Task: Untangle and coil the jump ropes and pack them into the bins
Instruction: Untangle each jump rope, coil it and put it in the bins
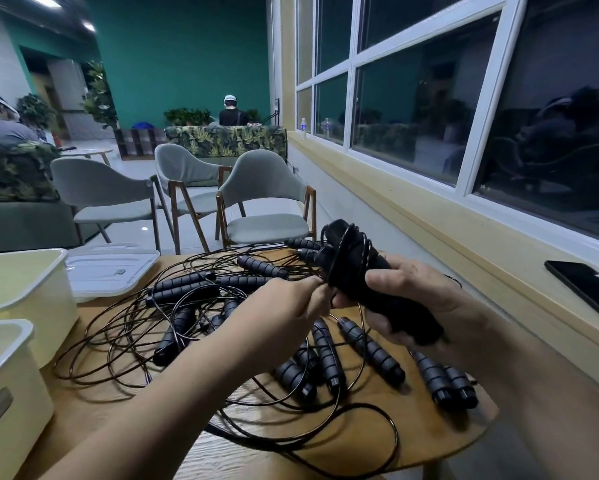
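My right hand (419, 299) grips a pair of black jump-rope handles (357, 268) held together above the table, with thin black cord looped around them. My left hand (291, 306) pinches that cord just left of the handles. Below both hands a tangled pile of jump ropes (201, 306) covers the round wooden table (325, 441): several black ribbed handles and many loose cord loops. Two pale yellow bins stand at the left, one further back (24, 292) and one nearer (7, 386).
A clear plastic lid (111, 268) lies behind the far bin. Grey chairs (267, 195) stand beyond the table. A black phone (585, 285) rests on the yellow window ledge at the right. Two people sit further off in the room.
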A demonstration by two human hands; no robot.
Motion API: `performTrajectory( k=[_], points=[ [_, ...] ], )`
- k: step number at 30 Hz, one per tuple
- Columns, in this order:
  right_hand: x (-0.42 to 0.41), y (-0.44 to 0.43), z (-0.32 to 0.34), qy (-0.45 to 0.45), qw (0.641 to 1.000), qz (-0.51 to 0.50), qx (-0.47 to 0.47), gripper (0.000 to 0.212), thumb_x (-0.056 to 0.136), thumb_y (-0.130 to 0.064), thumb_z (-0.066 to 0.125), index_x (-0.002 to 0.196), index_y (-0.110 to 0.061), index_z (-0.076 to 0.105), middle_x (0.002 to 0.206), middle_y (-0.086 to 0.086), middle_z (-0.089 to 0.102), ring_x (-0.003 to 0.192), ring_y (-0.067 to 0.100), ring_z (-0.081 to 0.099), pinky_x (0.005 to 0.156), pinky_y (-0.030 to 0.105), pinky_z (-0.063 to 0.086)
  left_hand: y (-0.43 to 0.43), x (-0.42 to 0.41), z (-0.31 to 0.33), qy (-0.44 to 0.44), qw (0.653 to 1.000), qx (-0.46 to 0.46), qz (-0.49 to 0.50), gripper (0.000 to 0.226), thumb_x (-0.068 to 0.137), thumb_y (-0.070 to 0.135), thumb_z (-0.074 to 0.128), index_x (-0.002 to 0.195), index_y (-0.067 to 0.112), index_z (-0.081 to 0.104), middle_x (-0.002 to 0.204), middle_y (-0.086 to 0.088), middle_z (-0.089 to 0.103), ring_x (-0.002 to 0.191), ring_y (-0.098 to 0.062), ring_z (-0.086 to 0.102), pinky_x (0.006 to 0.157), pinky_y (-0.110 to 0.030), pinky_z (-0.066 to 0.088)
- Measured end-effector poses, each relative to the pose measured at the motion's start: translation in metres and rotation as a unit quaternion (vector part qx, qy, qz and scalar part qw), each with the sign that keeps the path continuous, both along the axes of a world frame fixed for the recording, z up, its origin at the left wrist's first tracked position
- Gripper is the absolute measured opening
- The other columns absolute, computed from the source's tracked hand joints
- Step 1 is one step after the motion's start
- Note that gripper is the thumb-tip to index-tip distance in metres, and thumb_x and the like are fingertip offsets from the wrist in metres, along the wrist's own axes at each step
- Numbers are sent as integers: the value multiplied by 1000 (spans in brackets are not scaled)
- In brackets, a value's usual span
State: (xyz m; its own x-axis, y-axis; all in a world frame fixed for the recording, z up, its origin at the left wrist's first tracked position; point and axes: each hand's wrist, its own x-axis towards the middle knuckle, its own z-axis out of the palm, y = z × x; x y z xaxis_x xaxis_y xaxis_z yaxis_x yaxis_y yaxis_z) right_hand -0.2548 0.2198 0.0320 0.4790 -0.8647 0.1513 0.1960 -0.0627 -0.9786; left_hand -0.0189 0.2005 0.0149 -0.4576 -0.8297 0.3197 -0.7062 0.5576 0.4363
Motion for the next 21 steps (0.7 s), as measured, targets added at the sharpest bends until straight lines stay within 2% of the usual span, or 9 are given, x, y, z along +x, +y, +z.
performTrajectory(
  k=[2, 5, 7, 9, 11, 13, 15, 18, 21],
  points=[
    [3, 1, 1, 22, 997, -77, -10, 75, 82, -30, 86, 138, 4, 49, 117, 34, 72, 61, 21, 57, 41, 24, 43, 2, -4, -4, -34, 999, 1, 7, 37, 111, 50, 36, 92, 26, 56, 74, 0, 61, 69, -21, 59, 67, -42, 52],
    [3, -1, 3, 64, 979, -192, -23, 77, 77, -32, 94, 134, -1, 53, 108, 22, 79, 63, 22, 59, 44, 29, 43, 7, -9, -7, -87, 996, -26, 4, 40, 110, 55, 37, 85, 24, 45, 71, -1, 56, 64, -25, 55, 63, -46, 53],
    [0, -3, 4, 107, 962, -249, -40, 72, 73, -38, 90, 129, -7, 58, 103, 17, 81, 63, 22, 63, 51, 31, 48, 8, -10, -6, -88, 995, -51, 2, 37, 109, 52, 42, 83, 25, 42, 69, 0, 55, 61, -25, 55, 60, -44, 53],
    [-1, -3, 1, 156, 947, -276, -59, 61, 74, -37, 92, 123, -15, 62, 98, 13, 82, 67, 22, 71, 62, 39, 57, 10, -7, -2, -67, 994, -84, -8, 31, 108, 47, 46, 84, 28, 42, 68, 2, 55, 61, -24, 55, 57, -41, 49],
    [-1, -2, -2, 215, 931, -284, -77, 53, 76, -37, 94, 118, -25, 65, 94, 5, 83, 75, 24, 79, 71, 42, 63, 12, -4, 4, -35, 994, -100, -28, 27, 108, 44, 50, 85, 29, 48, 66, 5, 55, 59, -18, 53, 55, -38, 44],
    [2, 0, -5, 283, 913, -278, -95, 51, 74, -43, 95, 116, -36, 66, 95, -7, 82, 82, 13, 79, 72, 30, 64, 11, 0, 7, -3, 991, -120, -54, 27, 107, 45, 52, 88, 28, 59, 65, 8, 57, 58, -12, 54, 54, -34, 42],
    [5, 3, -7, 348, 896, -250, -114, 53, 72, -53, 94, 116, -46, 66, 102, -14, 80, 92, 3, 76, 81, 27, 61, 8, 3, 8, 28, 985, -154, -68, 33, 106, 48, 56, 85, 24, 65, 61, 10, 55, 56, -10, 52, 52, -30, 40],
    [13, 7, -6, 407, 883, -192, -136, 51, 74, -58, 92, 118, -55, 66, 106, -19, 76, 94, -7, 71, 84, 25, 54, 2, 10, 9, 61, 980, -182, -46, 38, 97, 56, 62, 76, 24, 62, 55, 13, 48, 53, -10, 48, 49, -31, 38],
    [20, 11, -3, 432, 878, -138, -151, 44, 78, -59, 88, 117, -56, 68, 103, -22, 76, 96, -5, 71, 88, 33, 57, 1, 17, 14, 82, 976, -197, -40, 38, 91, 61, 67, 75, 28, 61, 58, 19, 47, 57, -6, 49, 50, -27, 37]
  ],
)
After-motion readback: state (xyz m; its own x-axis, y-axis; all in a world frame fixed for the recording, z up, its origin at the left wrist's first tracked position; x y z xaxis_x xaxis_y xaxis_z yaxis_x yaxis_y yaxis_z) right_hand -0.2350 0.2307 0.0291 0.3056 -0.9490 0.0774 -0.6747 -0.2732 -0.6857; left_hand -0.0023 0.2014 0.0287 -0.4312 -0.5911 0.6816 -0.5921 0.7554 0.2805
